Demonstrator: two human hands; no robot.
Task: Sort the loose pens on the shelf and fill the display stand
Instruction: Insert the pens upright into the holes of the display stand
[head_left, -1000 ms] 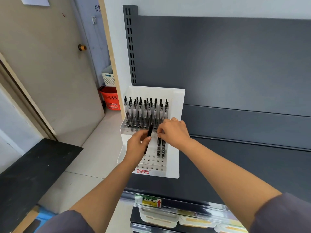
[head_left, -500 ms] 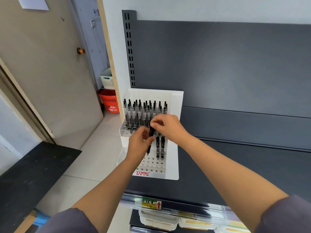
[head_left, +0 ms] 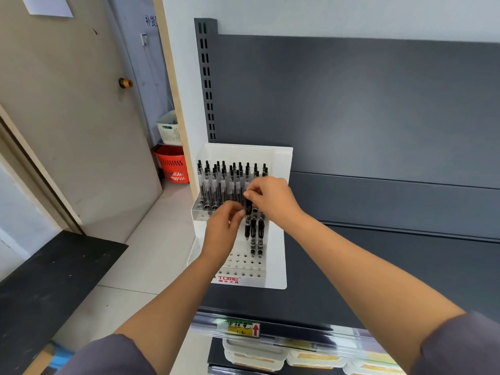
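A white stepped display stand (head_left: 278,239) sits at the left end of the dark shelf (head_left: 378,266). Its raised back rows hold several upright black-capped pens (head_left: 216,182). Two black pens (head_left: 257,236) stand in the lower perforated tier. My right hand (head_left: 273,198) pinches the top of another black pen (head_left: 247,220), held nearly upright just left of those two, tip above the holes. My left hand (head_left: 221,234) touches the same pen's barrel from the left with thumb and fingertips.
A red "TOME" label (head_left: 228,279) marks the stand's front. The shelf edge carries a price tag (head_left: 240,328); boxed goods (head_left: 254,355) lie below. Left of the shelf upright are a red basket (head_left: 173,166), a white basket (head_left: 169,128) and a door (head_left: 67,117).
The pen has swung from a tilt in my left hand to nearly upright, and my right hand now pinches its top. Both hands have shifted slightly towards the stand's back rows.
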